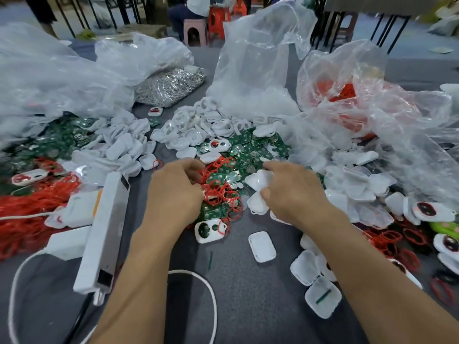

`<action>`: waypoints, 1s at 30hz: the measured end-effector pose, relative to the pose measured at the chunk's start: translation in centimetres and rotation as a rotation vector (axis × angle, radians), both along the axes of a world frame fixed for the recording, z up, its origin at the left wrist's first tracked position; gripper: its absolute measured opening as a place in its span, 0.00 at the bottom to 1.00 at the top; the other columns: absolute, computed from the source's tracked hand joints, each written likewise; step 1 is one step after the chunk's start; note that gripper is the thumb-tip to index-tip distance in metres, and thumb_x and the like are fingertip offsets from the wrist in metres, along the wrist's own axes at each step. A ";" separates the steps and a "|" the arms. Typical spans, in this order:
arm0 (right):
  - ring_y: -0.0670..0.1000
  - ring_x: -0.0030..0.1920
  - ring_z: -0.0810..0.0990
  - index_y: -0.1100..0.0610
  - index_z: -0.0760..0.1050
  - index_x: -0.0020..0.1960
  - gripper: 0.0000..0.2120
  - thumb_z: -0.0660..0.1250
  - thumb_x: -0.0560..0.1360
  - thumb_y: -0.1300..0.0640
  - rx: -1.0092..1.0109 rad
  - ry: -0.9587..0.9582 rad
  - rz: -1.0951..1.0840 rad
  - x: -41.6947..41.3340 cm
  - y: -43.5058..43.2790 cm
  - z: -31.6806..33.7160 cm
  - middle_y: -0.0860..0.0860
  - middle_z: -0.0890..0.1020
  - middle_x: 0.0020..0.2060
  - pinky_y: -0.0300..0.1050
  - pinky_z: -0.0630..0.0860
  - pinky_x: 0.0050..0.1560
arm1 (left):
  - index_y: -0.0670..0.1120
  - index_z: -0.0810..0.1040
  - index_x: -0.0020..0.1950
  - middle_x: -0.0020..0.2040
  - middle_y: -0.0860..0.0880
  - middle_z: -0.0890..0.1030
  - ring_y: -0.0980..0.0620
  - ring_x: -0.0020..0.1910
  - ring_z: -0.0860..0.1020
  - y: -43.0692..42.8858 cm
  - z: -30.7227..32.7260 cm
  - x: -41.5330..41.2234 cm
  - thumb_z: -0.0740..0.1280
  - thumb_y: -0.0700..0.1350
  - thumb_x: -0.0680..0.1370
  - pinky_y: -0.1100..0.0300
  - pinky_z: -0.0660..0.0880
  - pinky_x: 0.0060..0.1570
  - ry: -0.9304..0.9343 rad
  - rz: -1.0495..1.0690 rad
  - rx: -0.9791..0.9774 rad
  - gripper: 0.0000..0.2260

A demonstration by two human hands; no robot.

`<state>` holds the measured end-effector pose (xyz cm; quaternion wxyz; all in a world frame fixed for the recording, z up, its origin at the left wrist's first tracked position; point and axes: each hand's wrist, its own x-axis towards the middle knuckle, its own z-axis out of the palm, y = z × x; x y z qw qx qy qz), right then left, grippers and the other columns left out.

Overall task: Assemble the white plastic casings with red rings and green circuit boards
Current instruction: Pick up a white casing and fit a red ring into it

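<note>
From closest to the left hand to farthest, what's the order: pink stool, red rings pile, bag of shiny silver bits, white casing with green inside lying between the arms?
1. red rings: at the left hand's fingertips.
2. white casing with green inside: just below the rings, nearer the person.
3. bag of silver bits: far across the table.
4. pink stool: beyond the table, farthest.

White casings, rounded rectangular shells, lie heaped across the middle of the table, with a few hollow side up nearer the front edge. Green circuit boards with round silver pads are piled between the heaps. Thin red rings tangle over the boards at the centre. My right hand grips one tilted casing.
</note>
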<state>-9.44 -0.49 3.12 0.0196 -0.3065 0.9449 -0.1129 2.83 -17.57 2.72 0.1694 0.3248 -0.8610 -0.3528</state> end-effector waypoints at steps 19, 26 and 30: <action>0.41 0.30 0.79 0.44 0.84 0.48 0.06 0.73 0.72 0.52 -0.684 -0.413 0.070 2.8 1.3 -1.4 0.38 0.81 0.31 0.32 0.71 0.34 | 0.59 0.87 0.45 0.34 0.59 0.84 0.64 0.30 0.77 3.4 1.3 -0.1 0.75 0.43 0.71 0.69 0.70 0.31 0.032 -0.219 0.073 0.10; 0.47 0.23 0.78 0.63 0.80 0.45 0.07 0.66 0.81 0.64 -1.275 -1.158 -0.313 2.1 1.5 0.2 0.55 0.82 0.27 0.36 0.73 0.24 | 0.50 0.80 0.67 0.59 0.51 0.86 0.56 0.52 0.83 6.3 0.9 -3.3 0.69 0.37 0.80 0.62 0.78 0.57 0.454 -0.374 0.775 0.17; 0.47 0.24 0.77 0.60 0.83 0.40 0.13 0.68 0.79 0.55 -1.221 -1.451 -0.220 1.5 2.7 0.2 0.57 0.82 0.31 0.36 0.72 0.24 | 0.50 0.79 0.66 0.60 0.48 0.85 0.51 0.50 0.81 7.6 0.6 -4.4 0.65 0.43 0.82 0.57 0.81 0.50 0.535 -0.385 1.091 0.13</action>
